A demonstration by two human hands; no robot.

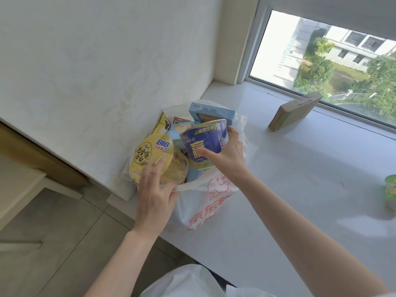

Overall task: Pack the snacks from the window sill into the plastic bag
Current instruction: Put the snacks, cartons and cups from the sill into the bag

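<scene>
**Bag on the sill, nearly full**

White window sill (pixel 300 179) runs under a bright window (pixel 321 67), w/ a pale wall to the left and tiled floor below. At the sill's left end stands a white plastic bag (pixel 205 202) w/ red print, mouth open and stuffed high w/ snacks.

Right hand (pixel 227 159) grips a blue noodle cup (pixel 203 144), tilted on its side at the top of the bag; thumb lies across the cup's front, other fingers curl round the far side near the rim. Left hand (pixel 156 196) is at the bag's near-left rim: fingers lie fairly straight against the lid of a yellow noodle bowl (pixel 154 157), which is tipped so the lid faces up-left, and the thumb seems to press the bag's edge – can't tell if it pinches it.

Behind the cup, a light-blue box (pixel 212 112) sticks up out of the bag, plus a yellow packet (pixel 161 125) at the back-left.

Still on the sill: a brown cardboard box (pixel 293 112) leaning by the window, well apart from the bag, and a green cup (pixel 391 191) at the far right edge, partly cut off.
</scene>
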